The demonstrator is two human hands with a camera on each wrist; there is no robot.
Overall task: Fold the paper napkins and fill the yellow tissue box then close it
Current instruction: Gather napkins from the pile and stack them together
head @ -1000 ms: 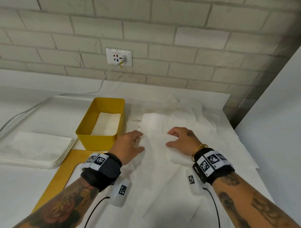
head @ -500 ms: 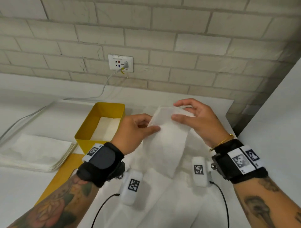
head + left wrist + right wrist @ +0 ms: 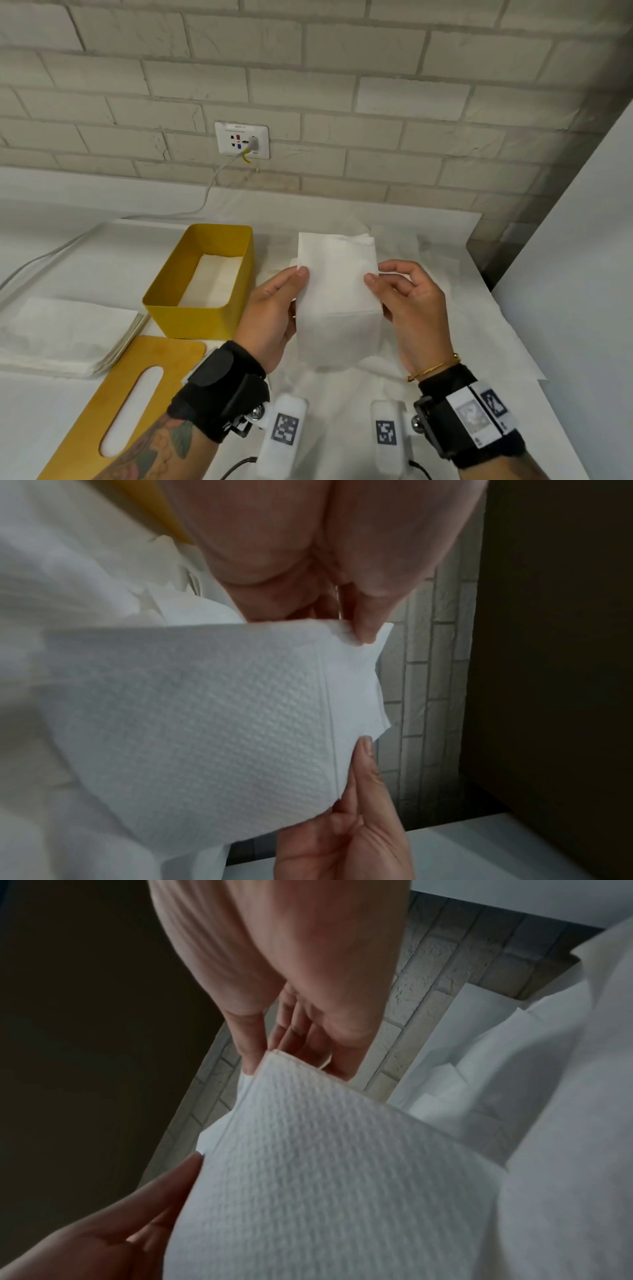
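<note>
Your bench is a white surface pushed against a wall of pale painted brick, with a white panel rising at its right edge. A white wall socket sits low in the brick, and a pale cable runs from it down and off to the left across the bench. Loose sheets of thin white paper are spread over the right part of the surface, under your arms. You hold a folded white embossed paper napkin upright above those sheets: your left hand pinches its left edge between thumb and fingers, and your right hand pinches its right edge, thumb in front and fingers behind. The open yellow rectangular tissue box stands just left of your left hand, with white folded napkins already lying in the bottom. Its flat yellow-brown lid with the oval slot lies on the bench in front of the box, near your left forearm. A stack of unfolded white napkins rests at the far left, touching the lid's left edge.
</note>
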